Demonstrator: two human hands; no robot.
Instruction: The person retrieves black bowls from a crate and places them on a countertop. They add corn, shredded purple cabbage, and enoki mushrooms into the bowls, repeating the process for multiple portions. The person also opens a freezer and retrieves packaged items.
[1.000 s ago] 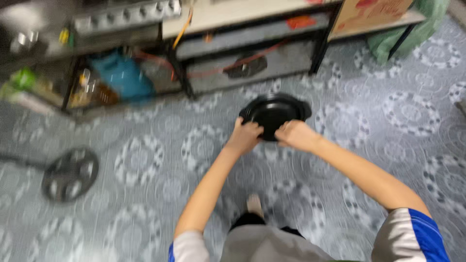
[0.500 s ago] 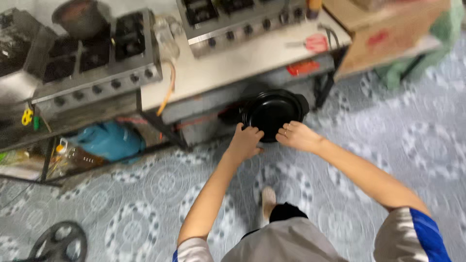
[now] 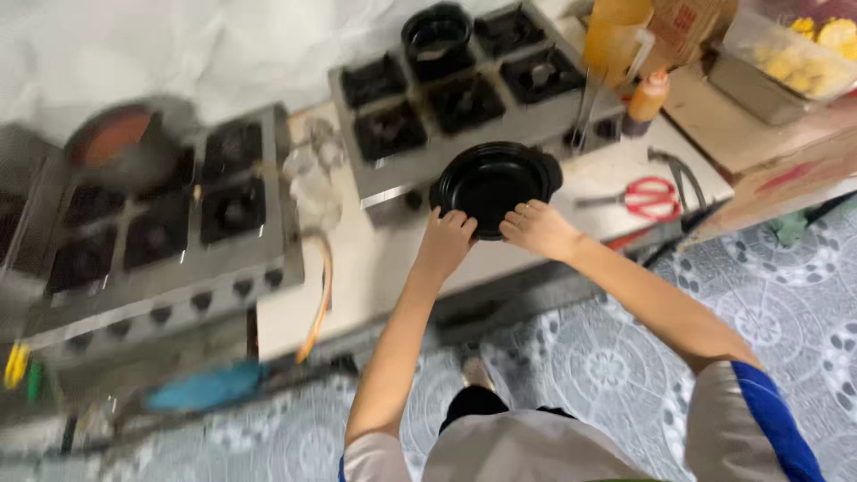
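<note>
Both hands hold a black pot [image 3: 494,185] by its near rim, out in front of the person and over the near edge of a steel stove [image 3: 464,107] and the pale counter [image 3: 384,268]. The left hand [image 3: 448,239] is curled over the rim at the near left, fingers closed on the edge. The right hand [image 3: 536,228] grips the rim at the near right, fingers bent over it. The picture is blurred, so whether the pot rests on the stove's front edge or is held just above it cannot be told.

On the far burners of that stove stands a second dark pot [image 3: 437,36]. To the left sits another stove [image 3: 152,223] with a reddish pan [image 3: 116,134] at its far corner. Right of the held pot lie red-handled scissors [image 3: 647,196] on the counter, with an orange squeeze bottle [image 3: 644,103] farther back. The floor [image 3: 786,312] is grey patterned tile.
</note>
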